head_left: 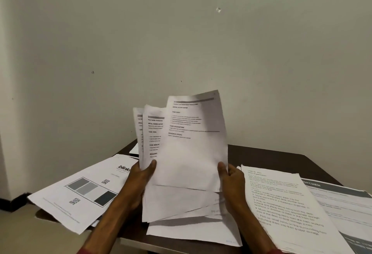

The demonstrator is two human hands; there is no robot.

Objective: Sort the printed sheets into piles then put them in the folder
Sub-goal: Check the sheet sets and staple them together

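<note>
White, thin fanned sheets (191,153) stand pinched in the grip of left hand (138,179) and right hand (231,181).

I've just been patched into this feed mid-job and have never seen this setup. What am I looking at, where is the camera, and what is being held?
There is no machine here: a person works with bare hands. The single picture comes from a wide-angle camera on their head, looking forward and down. The left hand and right hand together hold up a fan of printed sheets, thumbs on the front, above a dark table. On the table lie a sheet with QR codes at the left, a blank-looking sheet in the middle, a pile topped by a numbered list at the right, and beside it a sheet headed KITCHEN.
</note>
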